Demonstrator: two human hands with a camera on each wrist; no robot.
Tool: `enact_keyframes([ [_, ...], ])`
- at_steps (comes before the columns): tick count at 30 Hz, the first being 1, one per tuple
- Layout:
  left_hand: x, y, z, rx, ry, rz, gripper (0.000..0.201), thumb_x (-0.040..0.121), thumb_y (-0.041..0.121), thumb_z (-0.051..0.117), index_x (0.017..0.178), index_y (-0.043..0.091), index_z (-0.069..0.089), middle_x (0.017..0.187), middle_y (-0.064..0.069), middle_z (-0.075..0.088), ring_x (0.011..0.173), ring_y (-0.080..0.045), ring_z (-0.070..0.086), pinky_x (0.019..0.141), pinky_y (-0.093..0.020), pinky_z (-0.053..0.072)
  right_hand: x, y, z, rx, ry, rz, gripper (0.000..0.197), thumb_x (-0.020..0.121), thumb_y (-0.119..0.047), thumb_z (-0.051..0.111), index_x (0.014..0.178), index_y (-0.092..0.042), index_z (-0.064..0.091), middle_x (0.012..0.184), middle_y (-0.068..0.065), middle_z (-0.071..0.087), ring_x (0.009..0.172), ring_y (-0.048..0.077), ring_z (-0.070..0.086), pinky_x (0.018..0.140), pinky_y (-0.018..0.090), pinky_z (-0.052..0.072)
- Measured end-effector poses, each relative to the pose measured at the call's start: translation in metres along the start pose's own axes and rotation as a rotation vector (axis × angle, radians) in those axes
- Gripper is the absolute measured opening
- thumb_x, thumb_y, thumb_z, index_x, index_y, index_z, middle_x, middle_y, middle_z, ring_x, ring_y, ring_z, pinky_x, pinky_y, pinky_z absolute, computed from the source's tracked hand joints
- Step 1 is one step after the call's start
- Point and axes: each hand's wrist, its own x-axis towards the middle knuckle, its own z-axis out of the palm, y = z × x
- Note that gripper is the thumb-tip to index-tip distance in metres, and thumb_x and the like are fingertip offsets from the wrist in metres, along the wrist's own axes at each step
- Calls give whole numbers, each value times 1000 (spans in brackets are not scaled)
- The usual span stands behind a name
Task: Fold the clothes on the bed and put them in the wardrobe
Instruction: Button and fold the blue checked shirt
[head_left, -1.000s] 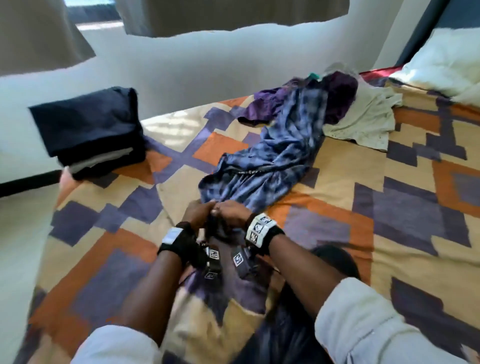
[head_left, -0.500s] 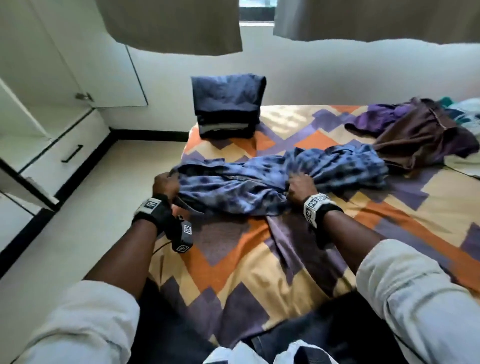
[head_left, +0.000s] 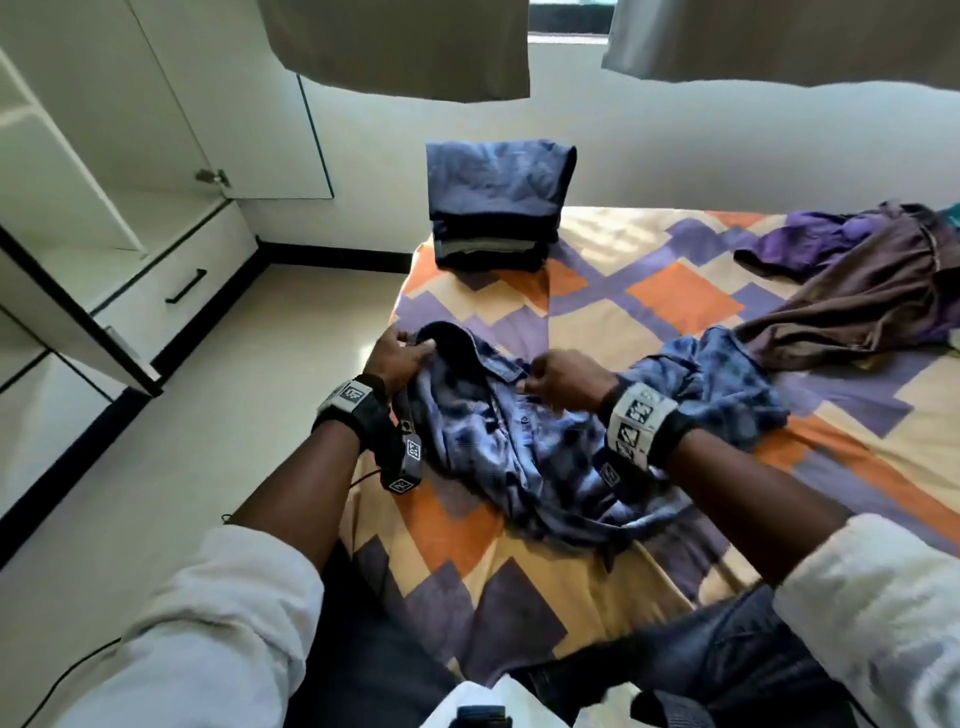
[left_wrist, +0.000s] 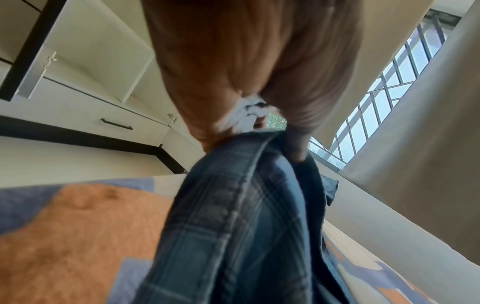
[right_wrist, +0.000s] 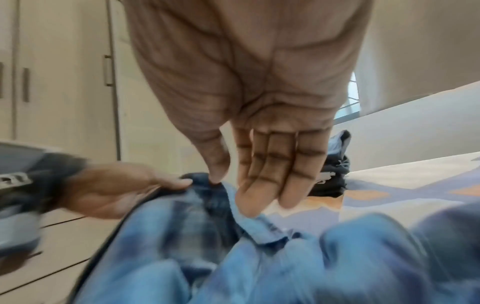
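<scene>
A blue plaid shirt (head_left: 524, 441) lies crumpled on the bed (head_left: 675, 322), near the bed's left edge, with one sleeve trailing off to the right. The left hand (head_left: 397, 358) grips the shirt at the collar; the left wrist view shows its fingers (left_wrist: 297, 144) curled over the collar's edge, with fabric bunched in the palm. The right hand (head_left: 563, 376) is at the shirt's front placket, just right of the collar. In the right wrist view its fingers (right_wrist: 270, 170) are extended and held together, the fingertips touching a fold of the fabric and the thumb down against the cloth beside them; this view is blurred, so a pinch cannot be confirmed, and the hand reads as not closed.

A stack of folded clothes (head_left: 498, 202), dark blue on top, stands at the far-left corner of the bed, well apart from the shirt. A brown garment (head_left: 872, 291) and a purple garment (head_left: 810, 239) lie unfolded toward the right side of the bed, the brown one close to the shirt's sleeve.

The wardrobe (head_left: 130, 228) stands to the left across the floor (head_left: 218, 441), one door open, with a bare shelf and a drawer with a dark handle (head_left: 185, 286) below it. Curtains (head_left: 400, 47) hang above the far wall.
</scene>
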Motion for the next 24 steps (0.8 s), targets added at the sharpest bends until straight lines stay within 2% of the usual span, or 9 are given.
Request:
enact_keyframes([
  [2, 3, -8, -14, 50, 79, 21, 13, 90, 15, 68, 80, 14, 59, 86, -8, 60, 81, -18, 52, 75, -29, 43, 24, -8, -12, 49, 165, 18, 28, 90, -31, 64, 85, -4, 63, 83, 13, 66, 75, 29, 61, 63, 33, 44],
  [4, 0, -15, -26, -31, 47, -14, 15, 89, 13, 68, 75, 17, 63, 82, -7, 61, 83, -18, 53, 73, -29, 43, 45, -16, -9, 32, 166, 35, 27, 87, -23, 66, 100, 1, 64, 100, 18, 67, 89, 31, 62, 71, 34, 49],
  [6, -12, -17, -36, -159, -81, -107, 11, 91, 26, 67, 82, 20, 66, 81, -4, 62, 81, -18, 54, 68, -27, 44, 59, -24, 2, 33, 122, 74, 32, 88, -16, 61, 114, 4, 60, 115, 20, 64, 101, 33, 61, 80, 35, 51],
  [10, -31, -23, -57, -299, -439, -316, 45, 81, 57, 66, 94, 14, 69, 83, -7, 68, 70, -20, 62, 68, -32, 47, 74, -20, 30, 32, 127, 148, 30, 93, -25, 57, 109, 0, 59, 114, 20, 63, 101, 32, 61, 71, 28, 38],
  [14, -43, -29, -51, -35, -548, -208, 17, 88, 19, 69, 71, 15, 70, 68, -4, 56, 59, -14, 48, 55, -23, 38, 68, -20, 35, 166, 298, 268, 21, 83, -13, 56, 101, -5, 65, 107, 19, 68, 97, 34, 64, 79, 33, 50],
  [16, -51, -25, -41, 136, -618, -169, 20, 91, 15, 68, 70, 14, 65, 54, 4, 50, 49, -8, 41, 48, -20, 31, 59, -24, 29, 269, 373, 305, 22, 86, -24, 59, 97, -6, 67, 103, 20, 68, 96, 35, 64, 79, 33, 48],
  [19, -62, -22, -22, 299, -661, -118, 21, 93, 15, 67, 73, 12, 59, 48, 8, 56, 45, -8, 49, 46, -17, 39, 37, -32, 34, 296, 212, 241, 40, 90, -46, 58, 79, -8, 62, 84, 15, 61, 80, 29, 58, 67, 30, 39],
  [22, -82, -20, -7, 50, -872, -304, 16, 101, 2, 48, 88, 7, 56, 79, -11, 73, 70, -21, 71, 71, -32, 59, 11, -38, 57, 408, -51, 233, 46, 92, -50, 56, 74, -8, 61, 70, 9, 61, 65, 24, 57, 56, 27, 41],
  [24, -90, -14, -4, -16, -997, -330, 20, 102, -2, 41, 92, 5, 58, 92, -16, 74, 85, -27, 72, 87, -42, 56, 0, -36, 74, 472, -128, 267, 45, 89, -48, 64, 68, -8, 61, 64, 12, 64, 48, 22, 59, 47, 25, 43],
])
